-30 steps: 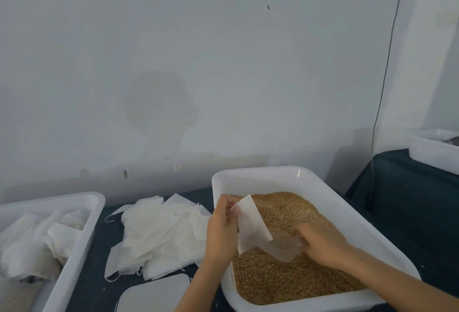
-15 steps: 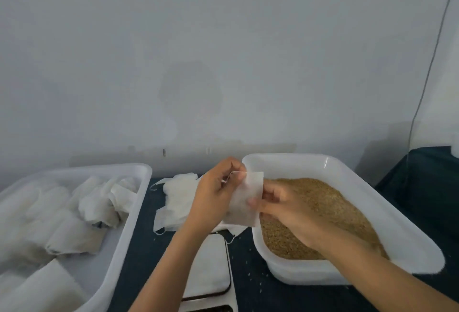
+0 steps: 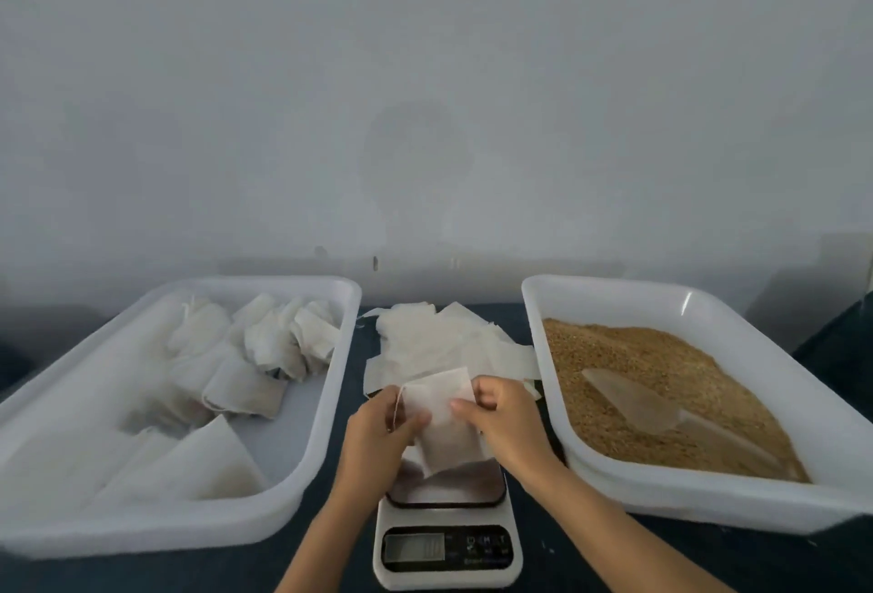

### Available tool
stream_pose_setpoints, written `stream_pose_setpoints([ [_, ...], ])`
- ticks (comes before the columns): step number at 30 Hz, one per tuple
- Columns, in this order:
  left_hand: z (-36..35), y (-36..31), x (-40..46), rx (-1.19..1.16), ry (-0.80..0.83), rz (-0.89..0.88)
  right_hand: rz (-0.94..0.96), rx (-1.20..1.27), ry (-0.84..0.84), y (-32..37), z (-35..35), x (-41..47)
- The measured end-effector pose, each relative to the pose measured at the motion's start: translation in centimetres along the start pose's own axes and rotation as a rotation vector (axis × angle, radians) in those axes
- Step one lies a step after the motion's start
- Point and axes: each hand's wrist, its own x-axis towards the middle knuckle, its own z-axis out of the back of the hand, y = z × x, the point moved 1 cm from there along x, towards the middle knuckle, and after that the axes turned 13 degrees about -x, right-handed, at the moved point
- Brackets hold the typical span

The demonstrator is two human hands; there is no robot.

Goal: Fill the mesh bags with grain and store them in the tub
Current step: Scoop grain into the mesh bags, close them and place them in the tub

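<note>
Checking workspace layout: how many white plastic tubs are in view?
2. One white plastic tub sits left of the small white digital scale and holds filled mesh bags; the other white plastic tub sits right and holds brown grain. None visibly hidden.

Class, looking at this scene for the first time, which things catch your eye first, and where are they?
Two hands, left and right, hold a small white mesh bag above a white digital scale at centre. A white plastic tub of golden grain sits right; a white tub of filled bags sits left.

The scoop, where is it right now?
The scoop lies on the grain in the right-hand tub, right of the scale.
</note>
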Motion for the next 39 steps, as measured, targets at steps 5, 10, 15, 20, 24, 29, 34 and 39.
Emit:
stream_pose_setpoints([
  [5, 0.0, 0.9, 0.8, 0.207, 0.026, -0.014, -0.002, -0.061, -0.062, -1.1, -1.4, -0.2],
  [10, 0.0, 1.1, 1.2, 0.321, 0.057, -0.141, 0.016, -0.066, -0.1, -2.2, -2.1, -0.8],
  [15, 0.9, 1.3, 2.0, 0.173, -0.076, -0.177, -0.035, 0.083, -0.15, -2.7, -0.9, -0.4],
  [20, 1.6, 2.5, 2.3, 0.191, -0.125, -0.138, -0.071, 0.159, -0.147, -3.3, -0.3, 0.1],
  [24, 1.9, 3.4, 2.1, 0.207, -0.122, -0.112, -0.078, 0.166, -0.139, -4.0, -0.5, 0.2],
  [29, 2.5, 3.6, 2.0, 0.228, -0.115, -0.085, -0.081, 0.158, -0.135, -4.7, -0.6, 0.3],
  [34, 3.0, 3.3, 1.8, 0.186, -0.147, -0.062, -0.096, 0.18, -0.122, -4.7, -0.7, 0.6],
  [39, 2.9, 3.2, 1.7, 0.188, -0.149, -0.058, -0.105, 0.188, -0.119, -4.7, -0.7, 0.9],
])
